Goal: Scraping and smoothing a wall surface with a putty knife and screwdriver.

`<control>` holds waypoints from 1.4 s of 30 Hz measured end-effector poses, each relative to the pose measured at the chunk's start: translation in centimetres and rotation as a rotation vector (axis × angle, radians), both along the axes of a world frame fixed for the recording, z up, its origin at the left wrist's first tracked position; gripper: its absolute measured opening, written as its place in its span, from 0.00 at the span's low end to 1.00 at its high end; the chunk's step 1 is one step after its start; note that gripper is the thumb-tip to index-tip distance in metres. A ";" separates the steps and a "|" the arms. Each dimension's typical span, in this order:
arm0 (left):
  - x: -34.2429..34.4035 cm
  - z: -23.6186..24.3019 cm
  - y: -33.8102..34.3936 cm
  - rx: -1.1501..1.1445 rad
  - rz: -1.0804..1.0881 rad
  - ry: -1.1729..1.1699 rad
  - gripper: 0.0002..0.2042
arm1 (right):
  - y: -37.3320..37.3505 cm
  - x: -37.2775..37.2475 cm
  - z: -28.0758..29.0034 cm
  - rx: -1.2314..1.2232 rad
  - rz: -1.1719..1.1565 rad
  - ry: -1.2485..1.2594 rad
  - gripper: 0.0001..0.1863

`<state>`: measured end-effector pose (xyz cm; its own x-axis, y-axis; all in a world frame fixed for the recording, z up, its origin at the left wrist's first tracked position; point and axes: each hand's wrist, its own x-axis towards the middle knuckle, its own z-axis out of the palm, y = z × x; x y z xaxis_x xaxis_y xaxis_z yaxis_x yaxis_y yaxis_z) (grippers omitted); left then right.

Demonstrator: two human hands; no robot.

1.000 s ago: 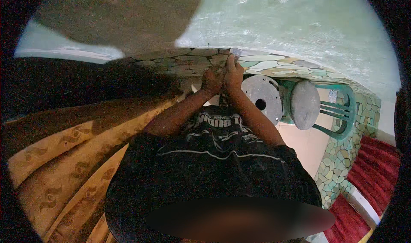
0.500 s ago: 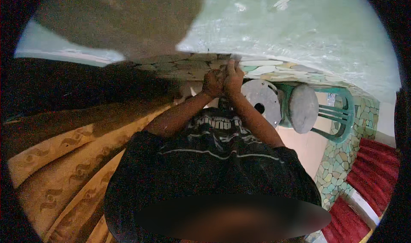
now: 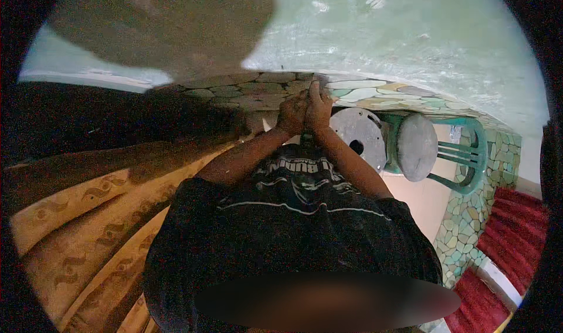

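My two hands are close together in front of my chest, right against the stone-patterned lower wall (image 3: 258, 91). The fingers of my left hand (image 3: 292, 115) are curled closed. Beside it, touching or nearly so, my right hand (image 3: 318, 111) is also closed, with its thumb side toward the wall. Whatever lies between the fingers is hidden by the hands and the dim light. Nearest to my right hand is a round grey disc (image 3: 359, 130) with a dark hole and small slots.
Right of the disc stands a green plastic chair (image 3: 476, 157), with a second grey round piece (image 3: 416, 148) in front of it. Patterned orange curtain (image 3: 105, 233) hangs at left, red curtain (image 3: 516, 239) at right. A pale green wall (image 3: 410, 34) rises ahead, a dark shadow on it.
My hands stay almost in the same place and pose, with only a slight shift. The chair and discs have not moved.
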<state>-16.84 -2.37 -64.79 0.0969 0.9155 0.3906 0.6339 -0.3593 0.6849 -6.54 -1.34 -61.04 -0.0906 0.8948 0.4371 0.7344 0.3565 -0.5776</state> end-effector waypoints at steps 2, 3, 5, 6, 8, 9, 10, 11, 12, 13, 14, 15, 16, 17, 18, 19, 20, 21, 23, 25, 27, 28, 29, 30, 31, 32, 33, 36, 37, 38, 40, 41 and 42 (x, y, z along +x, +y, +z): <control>0.2 -1.1 0.4 0.072 -0.046 -0.048 0.18 | -0.1 -0.1 0.2 -0.252 -0.025 -0.006 0.24; 0.0 -1.2 0.5 0.069 -0.045 -0.048 0.18 | 0.2 -0.2 0.3 -0.255 -0.024 -0.006 0.24; -0.8 -1.2 0.2 -0.065 -0.134 -0.033 0.20 | 1.2 -0.4 0.9 -0.604 0.076 0.802 0.26; -0.5 -0.9 0.4 -0.059 -0.140 -0.031 0.20 | 1.2 -0.1 -0.5 -0.596 0.074 0.804 0.26; -0.2 -0.8 -0.1 -0.324 -0.095 -0.028 0.22 | 0.5 -0.1 -2.6 -0.471 0.045 0.400 0.25; -0.3 -1.1 -0.2 -0.319 -0.087 -0.028 0.22 | 0.5 -0.2 -2.7 -0.467 0.055 0.398 0.25; -0.4 -1.3 -0.3 -0.308 -0.078 -0.197 0.23 | 0.4 -0.2 -2.8 -0.380 0.058 0.344 0.24; -0.5 -1.9 -1.1 -0.306 -0.071 -0.366 0.24 | -0.2 -0.3 -2.7 -0.302 0.056 0.290 0.23; -0.3 -0.1 -1.2 -0.315 -0.081 -0.364 0.24 | -0.2 -0.1 -3.2 -0.308 0.044 0.292 0.23; -0.1 1.7 -1.0 -0.230 -0.106 -0.041 0.23 | 0.2 0.2 -3.7 -0.426 0.029 0.467 0.24; -0.4 3.3 -0.8 -0.133 -0.111 0.281 0.22 | 0.5 -0.1 -3.2 -0.540 0.035 0.641 0.25; -0.7 2.5 -1.0 -0.134 -0.104 0.283 0.22 | 0.3 -0.2 -2.6 -0.542 0.042 0.641 0.25; -0.8 1.4 -1.2 -0.163 -0.105 0.088 0.21 | 0.0 -0.1 -2.1 -0.613 0.029 0.566 0.24; -0.8 1.2 -1.0 -0.187 -0.113 -0.109 0.20 | -0.1 0.0 -1.4 -0.678 0.008 0.489 0.23; -0.7 1.1 -0.7 -0.185 -0.116 -0.108 0.20 | 0.2 -0.1 -1.7 -0.675 0.006 0.490 0.23; -0.6 1.0 -0.4 -0.218 -0.132 -0.143 0.20 | 0.7 -0.3 -2.1 -0.684 -0.078 0.651 0.22; -0.7 0.6 -0.3 -0.255 -0.140 -0.178 0.20 | 0.8 -0.7 -2.0 -0.695 -0.157 0.810 0.22; -0.9 -0.1 -0.3 -0.255 -0.137 -0.177 0.20 | 0.4 -0.7 -1.8 -0.697 -0.155 0.810 0.22; -1.2 -1.3 -0.3 -0.153 -0.121 -0.110 0.21 | -0.3 -0.7 -0.8 -0.230 0.009 0.068 0.25; -1.1 -0.1 -0.2 -0.106 -0.145 0.018 0.21 | 0.5 -1.0 1.4 -0.435 -0.034 0.466 0.25; -1.0 0.8 -0.5 -0.054 -0.168 0.147 0.21 | 0.3 -0.7 1.4 -0.627 -0.080 0.872 0.26; -0.9 1.2 -0.6 -0.003 -0.171 0.178 0.20 | 0.0 0.0 0.3 -0.595 -0.053 0.535 0.25; -0.9 1.4 -1.0 0.048 -0.172 0.211 0.20 | -0.6 0.2 -0.2 -0.554 -0.024 0.201 0.25; -1.0 0.4 -0.9 0.055 -0.165 0.211 0.20 | -0.5 -0.2 0.4 -0.547 -0.018 0.199 0.25; -1.0 -0.6 -0.9 -0.120 -0.117 0.074 0.19 | -0.6 -0.9 1.0 -0.463 -0.009 0.434 0.24; -1.1 -1.5 -0.2 -0.291 -0.065 -0.068 0.19 | -0.1 -1.5 1.7 -0.374 0.006 0.666 0.23; -1.0 -0.1 0.3 -0.298 -0.075 -0.068 0.19 | 0.3 -1.6 2.3 -0.376 -0.006 0.667 0.23; -1.4 1.3 0.0 -0.667 -0.148 -0.228 0.18 | 0.1 -2.1 3.3 -0.564 -0.052 1.073 0.22; -1.3 -0.3 -1.1 -0.332 -0.112 -0.084 0.18 | -1.0 -2.4 2.9 -0.436 -0.041 0.959 0.22; -1.0 -0.2 -1.5 0.001 -0.082 0.060 0.18 | -1.5 -2.4 2.5 -0.306 -0.039 0.844 0.22; -0.8 0.0 -0.7 0.165 -0.073 0.017 0.18 | -0.2 -1.6 2.0 -0.672 -0.118 0.974 0.22; -0.9 0.1 -0.3 0.055 -0.101 0.011 0.18 | 0.0 -2.1 2.8 -0.535 -0.055 0.996 0.22; -0.9 0.3 -0.3 -0.055 -0.129 0.005 0.18 | -0.1 -2.3 3.2 -0.397 0.007 1.015 0.21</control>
